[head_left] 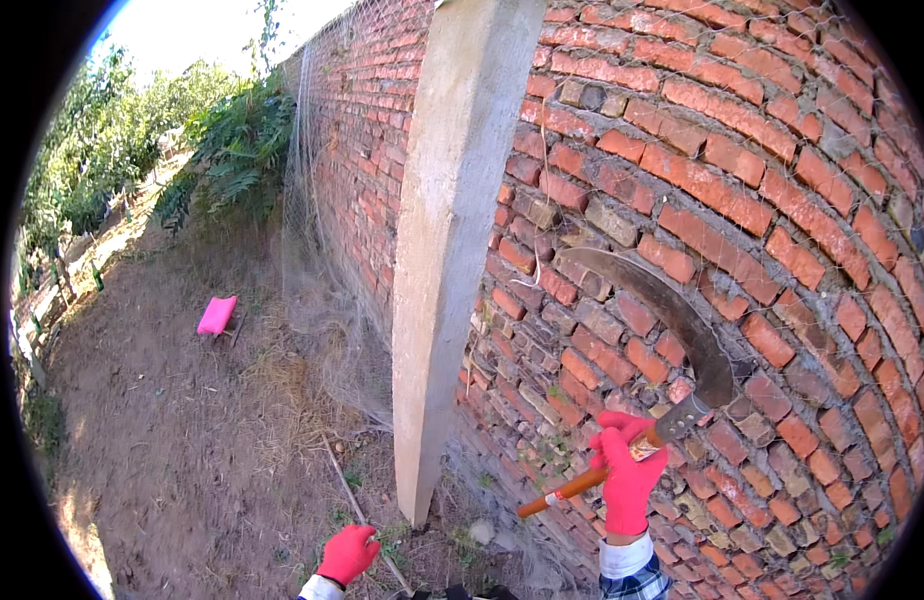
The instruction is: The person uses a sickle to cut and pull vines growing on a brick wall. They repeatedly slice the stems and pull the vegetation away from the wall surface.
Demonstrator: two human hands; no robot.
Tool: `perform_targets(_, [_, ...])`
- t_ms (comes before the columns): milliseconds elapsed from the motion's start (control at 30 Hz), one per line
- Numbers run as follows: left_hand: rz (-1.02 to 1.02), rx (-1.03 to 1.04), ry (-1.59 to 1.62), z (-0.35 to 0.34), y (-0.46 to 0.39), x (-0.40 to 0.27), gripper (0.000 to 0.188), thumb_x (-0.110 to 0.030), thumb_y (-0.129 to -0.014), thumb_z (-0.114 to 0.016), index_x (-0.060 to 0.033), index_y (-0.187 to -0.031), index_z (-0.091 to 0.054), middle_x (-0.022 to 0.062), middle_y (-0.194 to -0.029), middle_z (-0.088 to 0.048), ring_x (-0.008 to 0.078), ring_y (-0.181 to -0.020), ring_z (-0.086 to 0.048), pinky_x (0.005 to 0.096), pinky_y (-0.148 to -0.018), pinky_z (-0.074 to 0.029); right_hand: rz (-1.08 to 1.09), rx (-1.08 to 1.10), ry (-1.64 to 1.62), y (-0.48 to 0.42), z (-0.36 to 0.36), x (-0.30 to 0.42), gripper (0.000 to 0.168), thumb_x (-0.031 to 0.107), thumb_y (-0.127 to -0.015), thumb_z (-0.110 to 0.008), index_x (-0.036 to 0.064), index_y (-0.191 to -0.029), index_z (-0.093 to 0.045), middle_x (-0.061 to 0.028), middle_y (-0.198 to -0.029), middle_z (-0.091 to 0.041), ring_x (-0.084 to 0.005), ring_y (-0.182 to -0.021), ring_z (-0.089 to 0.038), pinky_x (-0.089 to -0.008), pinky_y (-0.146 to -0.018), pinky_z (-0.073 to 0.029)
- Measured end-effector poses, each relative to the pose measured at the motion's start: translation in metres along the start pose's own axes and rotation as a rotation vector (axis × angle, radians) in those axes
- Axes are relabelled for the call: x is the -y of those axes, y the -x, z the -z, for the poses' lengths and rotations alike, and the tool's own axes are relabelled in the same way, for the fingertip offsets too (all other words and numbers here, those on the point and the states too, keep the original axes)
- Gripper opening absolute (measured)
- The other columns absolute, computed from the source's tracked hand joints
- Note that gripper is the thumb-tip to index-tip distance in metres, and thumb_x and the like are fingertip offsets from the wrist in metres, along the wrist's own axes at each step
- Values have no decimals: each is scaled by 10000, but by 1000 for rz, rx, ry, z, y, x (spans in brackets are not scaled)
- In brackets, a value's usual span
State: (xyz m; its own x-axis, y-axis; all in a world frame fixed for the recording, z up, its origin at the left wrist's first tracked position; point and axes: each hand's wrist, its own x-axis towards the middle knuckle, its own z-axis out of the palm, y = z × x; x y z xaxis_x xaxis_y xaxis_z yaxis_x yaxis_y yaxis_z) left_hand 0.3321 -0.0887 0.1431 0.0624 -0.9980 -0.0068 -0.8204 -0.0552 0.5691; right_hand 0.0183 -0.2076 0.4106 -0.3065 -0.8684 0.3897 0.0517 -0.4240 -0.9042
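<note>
My right hand (631, 480), in a red glove, grips the wooden handle (574, 486) of a sickle near its metal socket. The sickle's dark curved blade (683, 311) points up and to the left in front of the brick wall. My left hand (348, 554), also red-gloved, is low in the view beside a thin stick (345, 480) on the ground. Its fingers are curled, and whether it touches the stick or holds anything cannot be made out. A concrete post (450, 217) stands upright between the two hands, close to the wall.
The brick wall (649, 172) fills the right side, with wire mesh over its upper part. Fine netting (312, 262) hangs left of the post down to dry grass (293, 386). A pink-topped object (218, 315) lies on the bare soil. Leafy bushes (237, 142) grow behind.
</note>
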Motion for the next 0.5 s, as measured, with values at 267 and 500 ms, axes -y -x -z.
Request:
perform_targets(267, [-698,-546,373,138,-162,-212,289,-105,-773,-633,-126,-1060,-604,108,-1068,-588,285,-820,-617,339,-680,-502,48,-64,6,15,18,-1,134,-43,-698,-623,-2,-726,-498,-208,-860,-609,-177,-518,-588,-283,-455,-476])
perform_targets(500, [-586,-719,-49,167,-258,-280,263,-151,-795,-581,-150,-1056,-549,65,-906,-583,293,-713,-602,387,-572,-485,-5,39,35,27,26,-3,138,-13,-725,-609,15,-766,-480,-192,-868,-595,-206,-556,-595,-303,-450,-482])
